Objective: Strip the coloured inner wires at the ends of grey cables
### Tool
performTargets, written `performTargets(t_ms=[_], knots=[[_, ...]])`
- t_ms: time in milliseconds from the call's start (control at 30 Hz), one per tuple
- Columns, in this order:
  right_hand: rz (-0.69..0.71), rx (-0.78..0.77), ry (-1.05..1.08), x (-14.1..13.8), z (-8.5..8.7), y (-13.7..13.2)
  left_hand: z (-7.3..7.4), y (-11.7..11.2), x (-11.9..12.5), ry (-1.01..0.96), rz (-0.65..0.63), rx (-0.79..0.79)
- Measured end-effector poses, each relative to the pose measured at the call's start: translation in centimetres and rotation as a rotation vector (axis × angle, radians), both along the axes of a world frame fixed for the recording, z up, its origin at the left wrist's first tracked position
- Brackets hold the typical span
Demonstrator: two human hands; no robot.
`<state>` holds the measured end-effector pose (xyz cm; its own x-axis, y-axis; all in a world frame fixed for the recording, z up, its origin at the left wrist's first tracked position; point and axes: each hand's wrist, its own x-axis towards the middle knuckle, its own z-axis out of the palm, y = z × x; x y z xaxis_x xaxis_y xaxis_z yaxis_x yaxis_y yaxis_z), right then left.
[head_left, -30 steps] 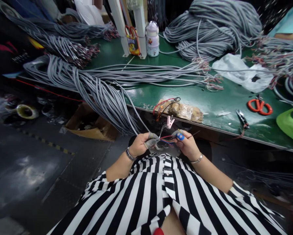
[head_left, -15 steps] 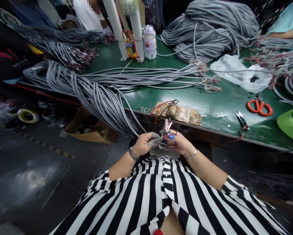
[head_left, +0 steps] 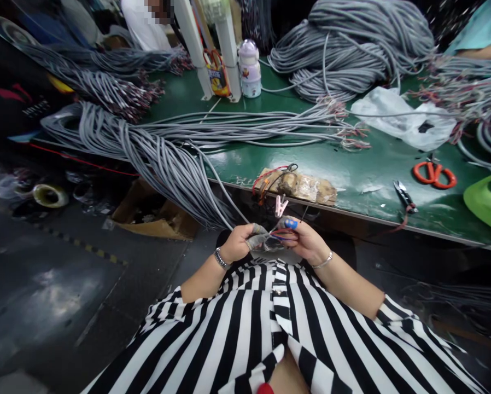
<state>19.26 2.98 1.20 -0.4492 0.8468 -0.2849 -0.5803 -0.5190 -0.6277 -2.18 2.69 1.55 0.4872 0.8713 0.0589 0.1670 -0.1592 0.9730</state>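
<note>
My left hand (head_left: 240, 243), its fingertips wrapped in grey tape, is closed on the end of a grey cable (head_left: 218, 186) that runs up to the bundle on the table. My right hand (head_left: 307, 239), with a blue cap on the thumb, pinches the thin coloured wires (head_left: 281, 233) fanning from that cable end. Both hands meet in front of my striped shirt, just below the table's front edge. A pink clip (head_left: 281, 206) hangs right above them.
The green table (head_left: 352, 164) carries big coils of grey cable (head_left: 352, 44), a bundle draped over its left edge (head_left: 163, 158), a plastic bag (head_left: 401, 117), orange scissors (head_left: 434, 174), small snips (head_left: 403, 196), a green basket (head_left: 489, 200) and a bottle (head_left: 249, 68). A cardboard box (head_left: 155, 213) sits on the floor.
My right hand drew in from the right to meet the left hand, then eased slightly apart again; the coloured wires stay pinched between the two hands.
</note>
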Motion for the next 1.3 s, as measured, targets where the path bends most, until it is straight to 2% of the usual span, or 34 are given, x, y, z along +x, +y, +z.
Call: performTargets(t_ms=[167, 267, 367, 500, 667, 733, 900, 1000, 1133, 1300], knots=[[0.051, -0.039, -0.004, -0.8, 0.5, 0.3, 0.7, 0.4, -0.1, 0.104, -0.165, 0.097], [-0.016, -0.033, -0.073, -1.3, 0.2, 0.6, 0.6, 0.6, -0.3, 0.101, -0.213, 0.103], [-0.116, -0.016, -0.173, -1.0, -0.8, 0.9, 0.0, 0.5, -0.5, 0.038, -0.156, 0.058], [-0.203, -0.063, -0.255, 0.1, -2.3, 1.5, 0.0, 0.2, -0.5, -0.149, 0.023, -0.068], [-0.092, -0.026, -0.247, 0.3, -2.5, 2.5, 1.1, 0.6, 0.8, -0.332, 0.155, -0.083], [-0.069, 0.022, -0.230, -0.1, -2.4, 2.5, 1.2, 1.2, 1.4, -0.368, 0.169, -0.073], [-0.135, 0.121, -0.298, -0.9, -2.5, 1.7, 0.6, 2.4, 2.4, -0.321, 0.162, -0.114], [-0.137, 0.103, -0.322, -0.8, -2.4, 2.0, 0.1, 2.6, 2.4, -0.276, 0.166, -0.139], [-0.115, 0.074, -0.281, -1.0, -1.3, 3.2, -0.1, 2.7, 2.5, -0.258, 0.169, -0.163], [-0.315, 0.172, -0.346, -1.8, -0.4, 3.5, 0.1, 2.6, 2.6, -0.253, 0.157, -0.205]])
